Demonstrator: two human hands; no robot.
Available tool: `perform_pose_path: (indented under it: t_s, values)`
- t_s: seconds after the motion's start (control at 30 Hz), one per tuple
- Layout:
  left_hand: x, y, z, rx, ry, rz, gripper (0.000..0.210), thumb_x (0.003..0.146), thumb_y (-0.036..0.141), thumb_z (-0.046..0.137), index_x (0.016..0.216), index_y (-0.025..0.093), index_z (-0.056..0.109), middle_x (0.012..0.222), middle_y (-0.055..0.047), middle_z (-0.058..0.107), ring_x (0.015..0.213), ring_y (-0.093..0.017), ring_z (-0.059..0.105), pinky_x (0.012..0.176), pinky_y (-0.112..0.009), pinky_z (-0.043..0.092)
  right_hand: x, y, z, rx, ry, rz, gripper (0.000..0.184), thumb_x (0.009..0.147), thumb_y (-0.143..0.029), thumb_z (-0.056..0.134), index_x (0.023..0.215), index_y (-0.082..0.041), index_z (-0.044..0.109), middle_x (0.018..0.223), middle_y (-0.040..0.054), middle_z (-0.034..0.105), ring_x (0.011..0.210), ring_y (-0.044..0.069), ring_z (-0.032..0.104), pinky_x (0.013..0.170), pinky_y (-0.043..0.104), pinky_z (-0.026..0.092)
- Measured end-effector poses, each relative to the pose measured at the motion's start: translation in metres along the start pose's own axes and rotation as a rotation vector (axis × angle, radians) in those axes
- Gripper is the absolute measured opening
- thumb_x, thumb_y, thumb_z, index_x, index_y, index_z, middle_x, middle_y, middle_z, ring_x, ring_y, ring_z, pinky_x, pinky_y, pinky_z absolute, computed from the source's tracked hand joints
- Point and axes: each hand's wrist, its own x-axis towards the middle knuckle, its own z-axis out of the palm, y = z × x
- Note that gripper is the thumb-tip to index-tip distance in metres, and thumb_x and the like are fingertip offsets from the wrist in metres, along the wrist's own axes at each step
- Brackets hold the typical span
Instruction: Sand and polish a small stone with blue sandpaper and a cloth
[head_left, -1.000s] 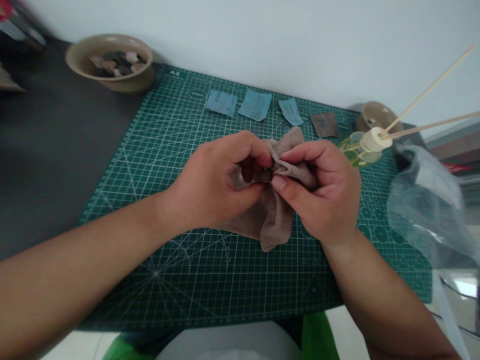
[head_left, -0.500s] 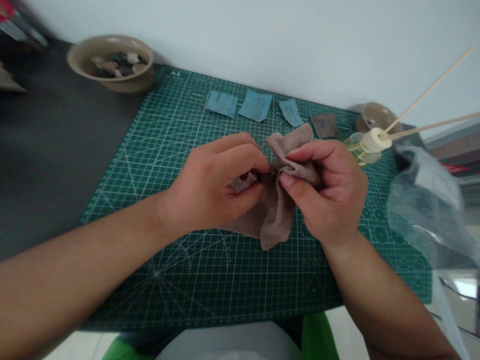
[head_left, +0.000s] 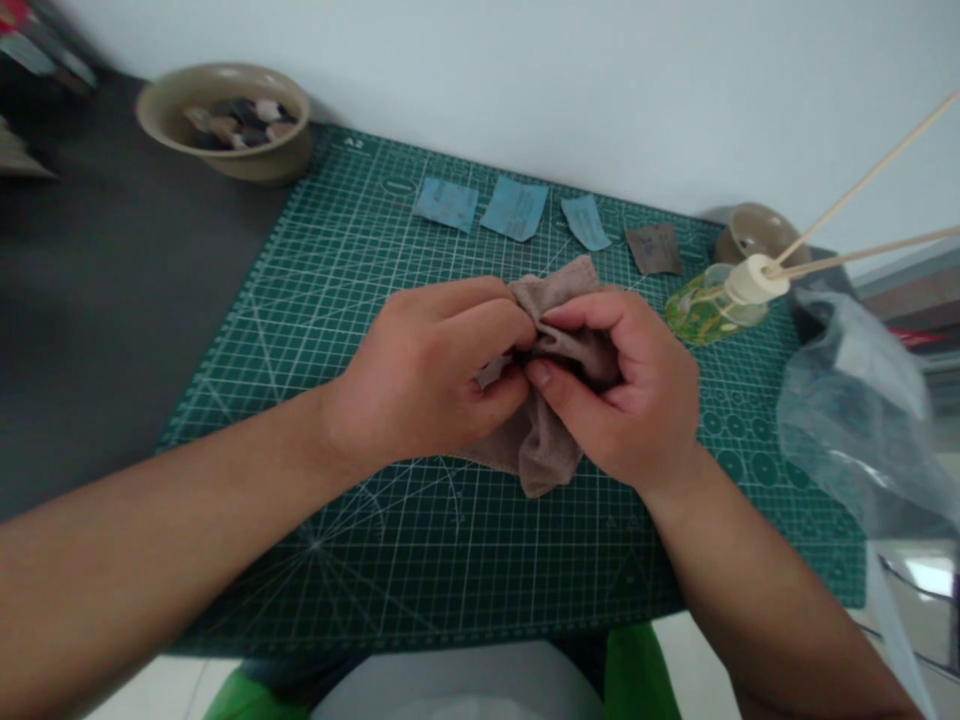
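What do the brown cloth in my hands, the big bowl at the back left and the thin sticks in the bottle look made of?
Brown cloth: matte woven fabric, judging by its soft folds.
Big bowl: possibly glazed ceramic, or plastic; it looks smooth, rigid and slightly glossy.
Thin sticks: probably unvarnished wood or reed, given their pale tan colour.

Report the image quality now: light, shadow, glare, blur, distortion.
Head view: softness leaves print on the blue papers unreadable; the green cutting mat darkens toward its near edge, bowed probably by the lens; shadow fills folds of the brown cloth in the right hand; a glare spot shows at lower right.
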Motion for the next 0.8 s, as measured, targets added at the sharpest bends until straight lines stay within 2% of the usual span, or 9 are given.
perform_pose_path:
  t_s: [0.2,0.37,0.6,0.7,0.8]
  values:
    - [-0.0002,0.0002,0.0007,0.010,-0.013,0.029,0.014,0.085,0.016,0.064,0.077,0.023,0.055,0.078,-0.002,0.066,0.068,-0.017,0.061,0.057,-0.031,0.044,0.0033,-0.0008,-0.0010,0.042,-0.032,0.070,0.018,0.083,-0.023,0.081,0.097,-0.024,0.069,0.091,-0.0022,0.076,0.082,0.018,0.071,0.072,0.033,0.058]
    - [0.0038,0.0019,-0.0041,-0.110,-0.041,0.005,0.014,0.085,0.013,0.066,0.076,0.021,0.059,0.075,0.000,0.066,0.067,-0.014,0.064,0.057,-0.026,0.046,0.0040,-0.0013,-0.0039,0.127,0.010,0.147,0.015,0.082,-0.019,0.082,0.086,-0.023,0.068,0.080,-0.0045,0.073,0.072,0.015,0.068,0.065,0.028,0.054]
    - [0.0057,0.0000,-0.0054,-0.223,0.069,0.041,0.011,0.086,0.010,0.071,0.086,0.020,0.067,0.082,0.000,0.072,0.074,-0.012,0.070,0.064,-0.022,0.053,0.0004,0.0024,-0.0040,0.249,0.129,0.184,0.018,0.082,-0.019,0.083,0.090,-0.025,0.069,0.083,-0.0049,0.072,0.073,0.014,0.066,0.066,0.029,0.055]
    - [0.0042,-0.0018,-0.0053,-0.211,0.076,0.060,0.012,0.086,0.010,0.072,0.090,0.021,0.067,0.091,-0.002,0.074,0.078,-0.013,0.071,0.066,-0.023,0.055,0.0006,0.0027,-0.0044,0.293,0.141,0.195,0.014,0.086,-0.023,0.081,0.093,-0.026,0.069,0.084,-0.0045,0.071,0.074,0.014,0.066,0.068,0.029,0.056]
    - [0.0035,-0.0029,-0.0051,-0.170,0.083,0.106,0.013,0.086,0.010,0.071,0.090,0.021,0.066,0.091,-0.003,0.072,0.076,-0.014,0.070,0.064,-0.025,0.054,0.0010,0.0018,-0.0056,0.320,0.115,0.183,0.010,0.090,-0.028,0.077,0.098,-0.026,0.070,0.086,-0.0031,0.071,0.075,0.015,0.066,0.068,0.030,0.056]
